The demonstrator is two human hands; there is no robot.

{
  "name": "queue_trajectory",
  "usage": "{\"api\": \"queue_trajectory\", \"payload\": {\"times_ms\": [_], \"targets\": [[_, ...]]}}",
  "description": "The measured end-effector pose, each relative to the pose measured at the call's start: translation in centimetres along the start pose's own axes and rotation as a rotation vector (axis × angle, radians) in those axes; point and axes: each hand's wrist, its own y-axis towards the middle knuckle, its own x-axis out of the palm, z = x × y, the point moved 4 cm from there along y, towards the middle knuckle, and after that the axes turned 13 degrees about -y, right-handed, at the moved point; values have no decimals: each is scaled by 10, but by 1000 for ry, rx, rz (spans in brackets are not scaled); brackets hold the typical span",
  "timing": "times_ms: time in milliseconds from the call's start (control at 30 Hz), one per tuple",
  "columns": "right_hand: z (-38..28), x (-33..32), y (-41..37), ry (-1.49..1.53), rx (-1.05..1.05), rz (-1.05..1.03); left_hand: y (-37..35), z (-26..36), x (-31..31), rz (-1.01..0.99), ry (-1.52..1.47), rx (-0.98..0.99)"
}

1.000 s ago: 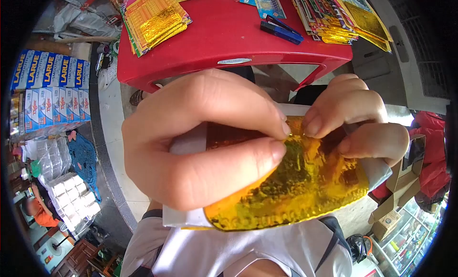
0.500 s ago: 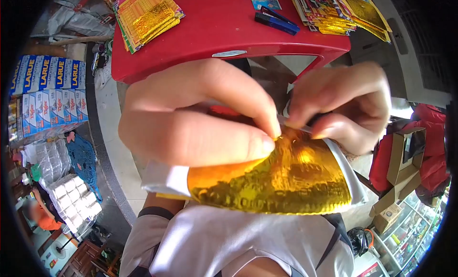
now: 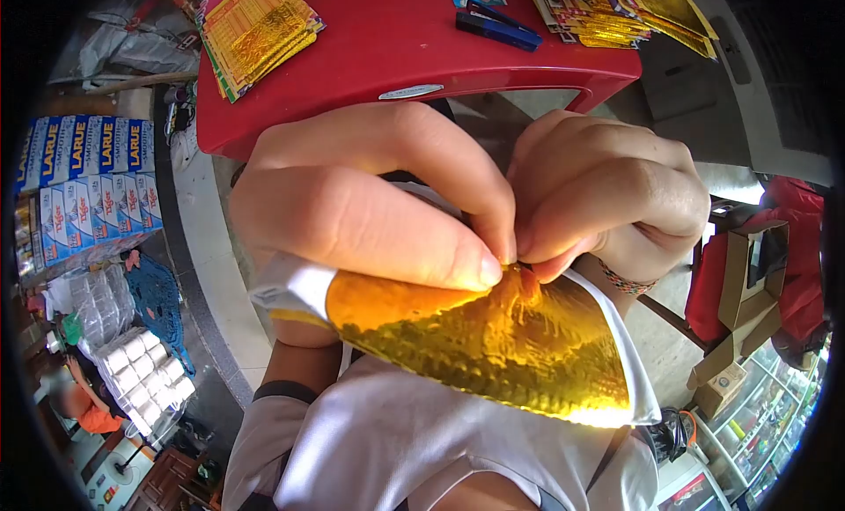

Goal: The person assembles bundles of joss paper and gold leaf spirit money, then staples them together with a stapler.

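Note:
A sheet of gold foil paper [image 3: 493, 344] with a white border is curved and held close under the camera. My left hand [image 3: 361, 207] pinches its upper edge between thumb and forefinger. My right hand [image 3: 607, 194] meets it at the same spot, fingertips pinching the foil's top fold. A woven bracelet [image 3: 623, 280] shows at my right wrist. Part of the sheet is hidden behind both hands.
A red plastic table [image 3: 396, 44] stands ahead with stacks of gold and yellow paper sheets [image 3: 255, 31], more stacks [image 3: 616, 9] and a dark blue lighter [image 3: 497, 29]. Blue beer cartons [image 3: 84, 185] and wrapped white cups [image 3: 145, 374] are at left; cardboard boxes [image 3: 748, 291] at right.
The foil sheet has been folded and curved further and tipped down to the right. My two hands have come together, both pinching one point on its top edge.

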Motion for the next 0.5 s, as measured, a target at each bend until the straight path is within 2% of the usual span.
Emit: {"api": "queue_trajectory", "payload": {"times_ms": [200,367,500], "targets": [[1,5,-1,27,13,74,1,-4,-2,-24,-23,18],[-4,9,-1,0,133,202,0,-10,1,-29,-60,69],[-5,9,-2,-9,147,199,-1,-10,2,-25,-55,59]]}}
